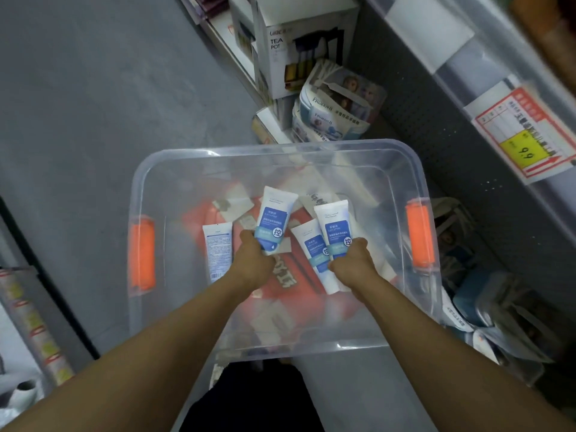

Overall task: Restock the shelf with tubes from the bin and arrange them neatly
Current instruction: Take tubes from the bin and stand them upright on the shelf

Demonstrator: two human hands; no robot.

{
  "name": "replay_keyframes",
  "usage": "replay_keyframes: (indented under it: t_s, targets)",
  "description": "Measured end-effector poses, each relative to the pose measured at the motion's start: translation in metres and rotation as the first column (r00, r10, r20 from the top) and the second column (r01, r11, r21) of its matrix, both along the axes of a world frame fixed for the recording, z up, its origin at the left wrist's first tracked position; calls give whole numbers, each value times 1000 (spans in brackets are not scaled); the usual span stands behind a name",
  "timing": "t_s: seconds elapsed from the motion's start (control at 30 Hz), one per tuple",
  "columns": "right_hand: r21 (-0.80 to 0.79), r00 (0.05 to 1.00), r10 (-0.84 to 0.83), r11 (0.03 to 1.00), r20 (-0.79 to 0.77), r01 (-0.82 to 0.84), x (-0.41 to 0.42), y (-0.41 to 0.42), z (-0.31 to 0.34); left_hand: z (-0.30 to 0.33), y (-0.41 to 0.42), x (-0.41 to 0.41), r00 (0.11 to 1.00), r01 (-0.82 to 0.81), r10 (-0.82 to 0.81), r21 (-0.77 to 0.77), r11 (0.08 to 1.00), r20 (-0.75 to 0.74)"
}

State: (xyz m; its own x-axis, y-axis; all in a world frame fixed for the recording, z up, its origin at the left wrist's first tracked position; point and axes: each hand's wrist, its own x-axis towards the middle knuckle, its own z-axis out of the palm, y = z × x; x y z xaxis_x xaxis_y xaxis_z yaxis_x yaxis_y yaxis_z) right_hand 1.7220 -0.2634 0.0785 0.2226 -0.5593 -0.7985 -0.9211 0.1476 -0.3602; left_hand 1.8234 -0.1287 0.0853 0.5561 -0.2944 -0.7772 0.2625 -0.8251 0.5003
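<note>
A clear plastic bin (314,346) with orange handles sits on the floor below me. Both my hands are inside it. My left hand (254,260) is shut on the lower end of a white and blue tube (274,218). My right hand (353,260) is shut on a second tube (336,227). Another tube (311,244) lies between my hands on the bin floor. At the left a further tube (218,249) lies with its back text up. The shelf (486,85) runs along the right.
A red and yellow price tag (523,135) marked 9.9 hangs on the shelf edge. A teapot box (299,45) and Frozen-print packs (336,107) stand beyond the bin. More packaged goods (498,310) lie on the lower right shelf. Grey floor (93,120) spreads to the left.
</note>
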Motion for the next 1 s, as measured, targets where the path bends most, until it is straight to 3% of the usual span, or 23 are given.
replay_keyframes:
  t_s: [0.37, 0.73, 1.0]
  targets:
    - [-56, 896, -190, 971, 402, 231, -10, 26, 142, 116, 5, 13, 993, -117, 108, -305, 945, -45]
    - [-283, 833, -134, 902, 536, 327, -48, 56, 305, 270, 10, 10, 978, 187, -108, -508, 841, 180]
    - [-554, 820, -53, 713, 570, 431, -105, 73, 405, 375, -8, -35, 907, 391, -203, -558, 732, 370]
